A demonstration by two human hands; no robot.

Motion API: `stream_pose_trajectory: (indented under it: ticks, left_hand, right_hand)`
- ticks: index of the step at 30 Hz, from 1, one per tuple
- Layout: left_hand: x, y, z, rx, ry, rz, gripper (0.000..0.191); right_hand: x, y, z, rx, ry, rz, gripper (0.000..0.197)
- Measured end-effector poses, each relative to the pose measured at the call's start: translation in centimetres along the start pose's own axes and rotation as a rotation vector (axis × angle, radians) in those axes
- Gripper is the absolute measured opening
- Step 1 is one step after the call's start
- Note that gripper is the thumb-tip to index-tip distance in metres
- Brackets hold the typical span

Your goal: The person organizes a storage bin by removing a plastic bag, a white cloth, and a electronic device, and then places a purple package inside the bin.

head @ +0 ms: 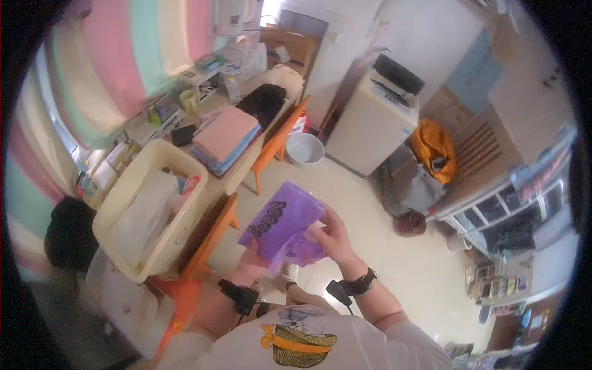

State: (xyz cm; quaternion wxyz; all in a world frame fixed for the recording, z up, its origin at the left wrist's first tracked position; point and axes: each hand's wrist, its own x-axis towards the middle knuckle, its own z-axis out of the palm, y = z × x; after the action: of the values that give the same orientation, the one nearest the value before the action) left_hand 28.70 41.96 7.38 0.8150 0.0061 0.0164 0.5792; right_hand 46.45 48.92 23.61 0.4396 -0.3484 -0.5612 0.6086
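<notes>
A purple cloth (pixel 296 208) with dark printed lettering hangs between my two hands, above the floor. My right hand (pixel 334 236) grips its right edge, thumb on top. At its lower left, my left hand (pixel 252 266) holds it from beneath, with most of the fingers hidden. A loose, thinner-looking fold (pixel 300 247) of the cloth droops between the hands. To the left, a stack of folded towels (pixel 226 134), peach over blue, lies on the table. Nearer to me stands a cream plastic tub (pixel 196 222) with white cloth and some coloured items inside.
Orange chairs (pixel 208 236) stand along the long table at left. A pale basin (pixel 305 149) sits on the floor before a top-loading washing machine (pixel 370 120). At right are an orange bag (pixel 434 148), a brown bin (pixel 410 224) and a white rack (pixel 504 203).
</notes>
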Motion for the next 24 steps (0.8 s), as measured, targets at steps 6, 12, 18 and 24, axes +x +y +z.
stream_pose_trajectory:
  ticks: [6, 12, 18, 24]
  left_hand:
    - [1.4, -2.8, 3.2, 0.381, 0.137, -0.177, 0.054]
    - [7.3, -6.3, 13.0, 1.537, -0.248, -0.102, 0.046]
    - [15.2, -17.0, 17.6, 1.654, -0.371, 0.042, 0.022]
    - [17.4, -21.2, 19.3, 1.787, -0.572, 0.154, 0.022]
  right_hand:
    - [-3.6, 0.2, -7.8, -0.204, 0.059, 0.051, 0.030]
    - [-8.5, -3.5, -14.4, -0.388, -0.063, 0.102, 0.024]
    - [-12.8, -5.4, -24.0, -0.464, 0.045, 0.071, 0.024]
    - [-13.0, -8.6, -29.8, -0.606, -0.001, -0.280, 0.020]
